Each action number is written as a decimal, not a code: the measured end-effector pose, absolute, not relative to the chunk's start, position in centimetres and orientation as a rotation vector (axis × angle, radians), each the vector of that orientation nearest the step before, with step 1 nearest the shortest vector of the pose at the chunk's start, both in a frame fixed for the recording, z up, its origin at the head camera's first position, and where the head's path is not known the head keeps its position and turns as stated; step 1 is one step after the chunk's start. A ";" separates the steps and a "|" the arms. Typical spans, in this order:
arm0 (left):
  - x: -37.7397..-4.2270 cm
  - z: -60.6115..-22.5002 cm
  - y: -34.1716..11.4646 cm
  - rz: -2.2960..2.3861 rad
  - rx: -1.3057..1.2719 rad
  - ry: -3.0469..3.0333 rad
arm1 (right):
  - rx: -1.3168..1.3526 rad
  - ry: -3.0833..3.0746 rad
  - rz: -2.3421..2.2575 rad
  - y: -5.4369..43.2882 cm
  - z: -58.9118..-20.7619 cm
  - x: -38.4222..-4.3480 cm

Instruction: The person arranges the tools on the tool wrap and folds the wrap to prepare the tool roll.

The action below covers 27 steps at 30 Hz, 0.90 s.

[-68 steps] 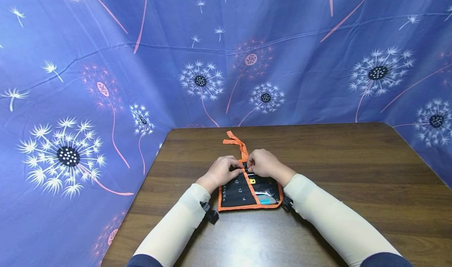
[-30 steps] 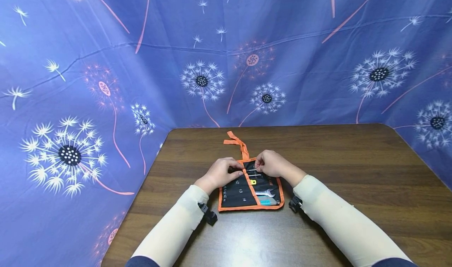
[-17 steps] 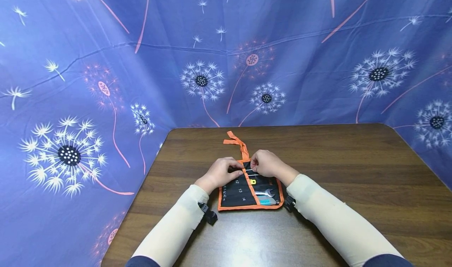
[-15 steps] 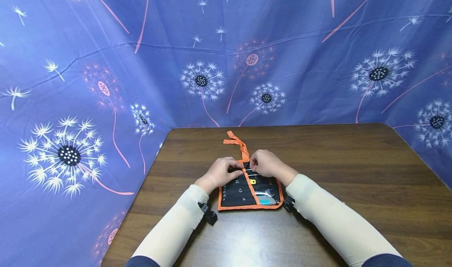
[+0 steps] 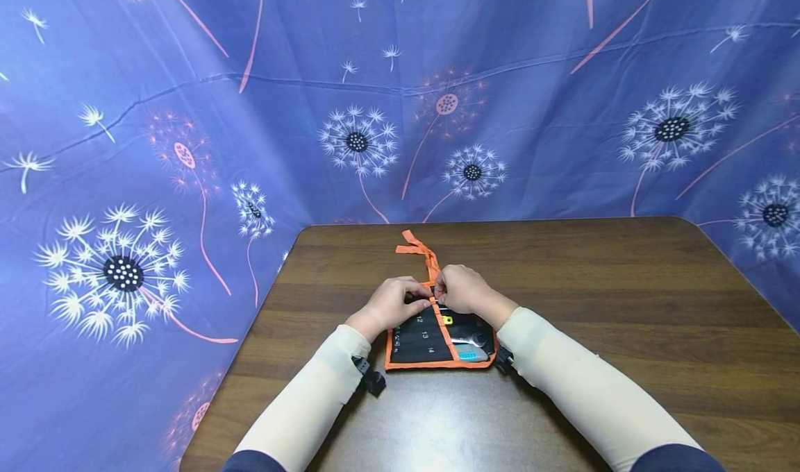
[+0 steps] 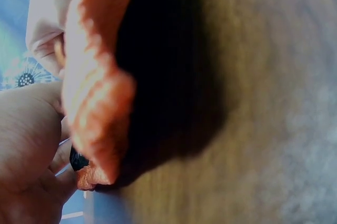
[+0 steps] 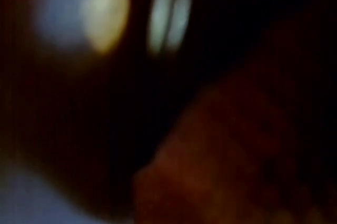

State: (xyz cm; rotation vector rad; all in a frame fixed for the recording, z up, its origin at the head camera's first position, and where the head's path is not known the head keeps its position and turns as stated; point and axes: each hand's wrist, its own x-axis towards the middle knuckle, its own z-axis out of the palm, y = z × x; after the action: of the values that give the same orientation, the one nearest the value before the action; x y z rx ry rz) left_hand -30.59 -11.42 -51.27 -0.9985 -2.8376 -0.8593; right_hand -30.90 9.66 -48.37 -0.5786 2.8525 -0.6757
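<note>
A black tool roll with orange trim (image 5: 409, 343) lies unrolled on the table, its pockets printed with numbers. My left hand (image 5: 387, 307) pinches the orange pocket edge near the top; in the left wrist view the orange hem (image 6: 100, 103) fills the middle. My right hand (image 5: 464, 289) has thumb and fingers together close over that edge, pinching the end of a thin metal tool mostly hidden by the fingers. Below stick out a yellow tool end (image 5: 447, 320), an open-end wrench (image 5: 470, 341) and a teal-and-grey handle (image 5: 470, 353). The right wrist view is dark and blurred.
Orange tie straps (image 5: 430, 260) trail from the roll's far edge. The brown wood-grain table (image 5: 594, 284) extends wide to the right, and a blue dandelion-print cloth (image 5: 537, 146) hangs behind and to the left of it.
My right hand first drew back to the right along the thin tool, then came left again, up to the pocket edge. My left hand has stayed at the edge.
</note>
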 end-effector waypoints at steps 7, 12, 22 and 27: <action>-30.6 -51.1 -11.4 -0.840 -0.995 -2.850 | -0.584 2.842 -0.673 9.5 -48.2 -30.8; -30.3 -50.9 -11.3 -0.841 -0.989 -2.869 | -0.622 2.808 -0.685 10.1 -48.3 -30.7; -29.4 -50.3 -11.8 -0.795 -1.081 -2.890 | -0.732 2.752 -0.669 11.7 -48.1 -29.3; -28.7 -49.5 -12.3 -0.738 -1.089 -2.947 | -0.809 2.733 -0.567 12.8 -47.1 -27.4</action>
State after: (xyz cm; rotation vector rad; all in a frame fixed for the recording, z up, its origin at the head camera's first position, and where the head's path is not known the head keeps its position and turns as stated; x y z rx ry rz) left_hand -28.72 -12.31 -49.54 -1.0886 -2.9473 -0.7385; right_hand -27.40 12.81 -47.09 -0.8093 2.7326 -0.5668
